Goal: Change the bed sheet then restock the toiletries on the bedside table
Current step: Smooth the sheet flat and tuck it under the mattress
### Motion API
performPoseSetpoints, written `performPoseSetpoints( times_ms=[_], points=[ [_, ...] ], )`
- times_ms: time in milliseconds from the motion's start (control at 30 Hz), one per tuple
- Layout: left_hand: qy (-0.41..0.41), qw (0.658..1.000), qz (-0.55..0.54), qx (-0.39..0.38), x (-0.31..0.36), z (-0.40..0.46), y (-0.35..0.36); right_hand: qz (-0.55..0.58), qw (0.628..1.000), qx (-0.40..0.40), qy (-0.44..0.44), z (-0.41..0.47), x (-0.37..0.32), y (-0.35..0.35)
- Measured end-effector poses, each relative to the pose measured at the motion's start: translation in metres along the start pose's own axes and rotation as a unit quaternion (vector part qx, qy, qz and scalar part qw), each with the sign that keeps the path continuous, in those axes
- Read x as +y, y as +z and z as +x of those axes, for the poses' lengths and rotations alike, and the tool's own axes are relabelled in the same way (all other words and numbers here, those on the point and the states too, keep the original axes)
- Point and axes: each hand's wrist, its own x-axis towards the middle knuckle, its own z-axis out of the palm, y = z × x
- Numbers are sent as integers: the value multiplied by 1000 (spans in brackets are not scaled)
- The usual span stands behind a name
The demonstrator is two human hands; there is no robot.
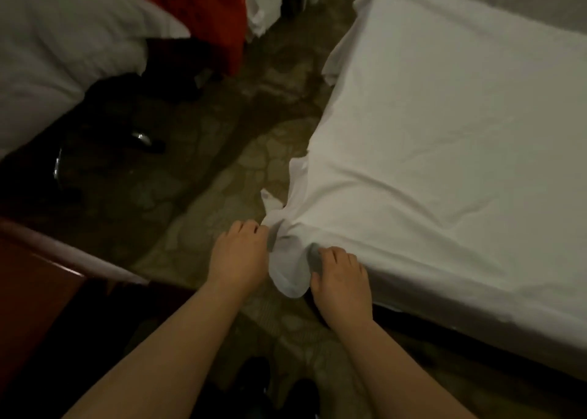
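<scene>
both hands are set at the near corner of the bed, where the white bed sheet (444, 139) is spread over the mattress and bunched into a twisted tail hanging off the corner. the left hand (239, 253) is curled on the left side of that bunch and the right hand (341, 278) is curled on its right, so the gathered cloth is held between them. if the bunch is pulled too hard, the far corner, seen loose near the carpet (222, 164), is likely to be dragged off; if it is let go slack, the corner may spring open. no containers are seen, and no toiletries or bedside table can be made out. a heap of white linen (57, 53) is lying well apart at left.
</scene>
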Motion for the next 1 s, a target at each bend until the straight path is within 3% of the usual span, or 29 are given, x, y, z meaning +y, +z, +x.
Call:
performPoseSetpoints(
  times_ms=[100,233,300,333,400,500,567,600,667,733,800,833,867,1000],
  points=[
    [-40,999,-13,-30,-20,-3,72,-4,1000,-18,-4,7,4,69],
    [-81,993,-54,-65,-31,7,175,-15,1000,13,-7,20,13,158],
    [-135,975,-162,-72,-31,19,225,0,1000,29,-10,26,22,199],
    [-178,947,-257,-74,-29,27,246,-1,999,42,-14,29,26,216],
    [-266,838,-473,-54,-25,49,277,-8,996,80,-33,36,35,247],
    [-363,608,-705,-35,-18,86,313,-11,990,128,-62,45,43,275],
    [-363,445,-817,-49,-17,102,328,-11,986,149,-77,49,49,288],
    [-358,382,-851,-27,-18,107,332,-12,985,148,-83,49,52,291],
    [-374,326,-868,21,-23,108,333,-12,984,152,-94,46,57,293],
    [-359,297,-884,47,-24,96,318,-2,984,151,-99,41,55,286],
    [-339,301,-888,75,-21,77,297,12,982,155,-106,36,47,275],
    [-342,333,-873,102,-19,67,289,17,982,158,-107,34,41,268],
    [-339,379,-852,127,-14,54,278,21,982,154,-107,31,35,261],
    [-289,628,-702,169,18,8,231,91,984,146,-53,28,15,224]
  ],
)
